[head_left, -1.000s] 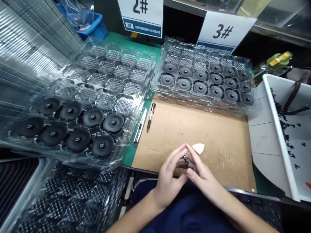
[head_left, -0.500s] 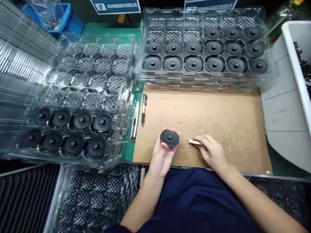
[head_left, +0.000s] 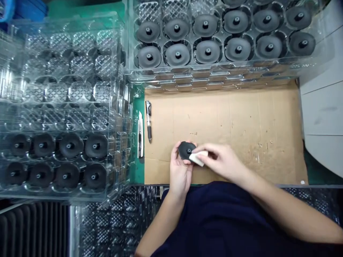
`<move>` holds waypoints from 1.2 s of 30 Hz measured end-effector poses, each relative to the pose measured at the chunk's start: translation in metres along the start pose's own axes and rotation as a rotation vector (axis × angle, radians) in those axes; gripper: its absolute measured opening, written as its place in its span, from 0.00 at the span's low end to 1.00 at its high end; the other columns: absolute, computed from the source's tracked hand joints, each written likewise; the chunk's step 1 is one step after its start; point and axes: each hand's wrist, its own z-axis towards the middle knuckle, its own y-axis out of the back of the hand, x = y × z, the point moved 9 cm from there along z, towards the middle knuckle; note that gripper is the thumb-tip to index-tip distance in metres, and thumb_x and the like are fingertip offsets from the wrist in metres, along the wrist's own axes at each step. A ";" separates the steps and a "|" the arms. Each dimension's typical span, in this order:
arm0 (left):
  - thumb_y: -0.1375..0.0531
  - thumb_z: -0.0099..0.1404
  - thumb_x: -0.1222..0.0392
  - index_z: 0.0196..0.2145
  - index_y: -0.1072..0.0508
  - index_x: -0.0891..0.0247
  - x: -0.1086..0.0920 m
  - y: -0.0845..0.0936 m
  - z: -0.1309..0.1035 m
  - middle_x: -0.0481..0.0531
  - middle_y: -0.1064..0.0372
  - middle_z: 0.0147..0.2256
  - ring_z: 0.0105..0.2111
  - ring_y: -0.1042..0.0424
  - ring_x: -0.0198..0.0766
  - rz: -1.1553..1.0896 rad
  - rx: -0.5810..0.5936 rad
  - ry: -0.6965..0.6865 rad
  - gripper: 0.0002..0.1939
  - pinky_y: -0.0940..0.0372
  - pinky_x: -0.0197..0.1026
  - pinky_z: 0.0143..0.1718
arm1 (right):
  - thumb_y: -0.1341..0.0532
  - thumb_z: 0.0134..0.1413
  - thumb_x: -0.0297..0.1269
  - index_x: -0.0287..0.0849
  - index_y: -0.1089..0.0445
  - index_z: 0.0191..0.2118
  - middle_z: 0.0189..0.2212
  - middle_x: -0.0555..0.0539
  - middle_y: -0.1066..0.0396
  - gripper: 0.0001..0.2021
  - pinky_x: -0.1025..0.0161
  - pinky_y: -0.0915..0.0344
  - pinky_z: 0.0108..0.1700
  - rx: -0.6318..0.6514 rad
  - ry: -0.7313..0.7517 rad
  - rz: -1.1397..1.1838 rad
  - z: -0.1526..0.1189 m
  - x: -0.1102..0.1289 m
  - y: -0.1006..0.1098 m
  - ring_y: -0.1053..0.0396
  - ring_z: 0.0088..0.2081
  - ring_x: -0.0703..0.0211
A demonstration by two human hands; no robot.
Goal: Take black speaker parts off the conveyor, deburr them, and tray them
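Observation:
My left hand [head_left: 180,169] holds a dark oval disc [head_left: 184,150] by its edges, with the small central post facing up. Between the thumb and fingers of my right hand [head_left: 221,159] is a flat white piece [head_left: 199,157], perhaps a pad or cloth. The white piece overlaps the right part of the disc, close to its post. Both hands are over the near part of a brown cardboard sheet [head_left: 227,110].
Clear plastic trays [head_left: 187,73] holding similar discs stand behind the cardboard. More stacked trays [head_left: 66,125], partly filled, stand on the left. A pen [head_left: 148,121] and a white cutter [head_left: 140,135] lie between. A blue bin [head_left: 30,12] is at the far left.
My right hand has moved left, bringing the white piece from beside the disc onto it. The disc stays in my left hand. The camera view has shifted.

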 end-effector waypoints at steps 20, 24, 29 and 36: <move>0.33 0.54 0.63 0.50 0.34 0.52 -0.001 0.000 0.001 0.54 0.34 0.51 0.52 0.33 0.46 -0.045 0.084 -0.005 0.27 0.37 0.44 0.52 | 0.43 0.58 0.33 0.43 0.27 0.40 0.36 0.51 0.25 0.08 0.66 0.36 0.38 -0.205 0.070 -0.057 0.016 -0.001 0.034 0.30 0.36 0.63; 0.33 0.55 0.64 0.51 0.33 0.52 0.000 0.006 0.002 0.53 0.34 0.51 0.51 0.33 0.38 -0.036 0.050 -0.011 0.26 0.36 0.37 0.50 | 0.44 0.58 0.30 0.39 0.27 0.41 0.36 0.47 0.26 0.09 0.65 0.35 0.42 -0.110 0.258 -0.093 0.016 0.028 0.017 0.29 0.37 0.62; 0.32 0.53 0.65 0.51 0.32 0.53 -0.001 0.009 0.001 0.52 0.33 0.50 0.44 0.30 0.32 -0.019 0.014 -0.010 0.28 0.34 0.29 0.44 | 0.44 0.58 0.28 0.40 0.26 0.40 0.33 0.47 0.26 0.09 0.64 0.35 0.41 -0.045 0.307 -0.144 0.009 0.036 -0.005 0.30 0.36 0.62; 0.33 0.55 0.62 0.53 0.35 0.52 0.000 -0.004 0.001 0.55 0.35 0.53 0.52 0.34 0.45 -0.022 0.117 0.008 0.29 0.37 0.41 0.51 | 0.42 0.58 0.33 0.44 0.26 0.40 0.36 0.50 0.25 0.08 0.66 0.34 0.40 -0.076 0.169 -0.079 -0.006 0.001 0.020 0.29 0.36 0.63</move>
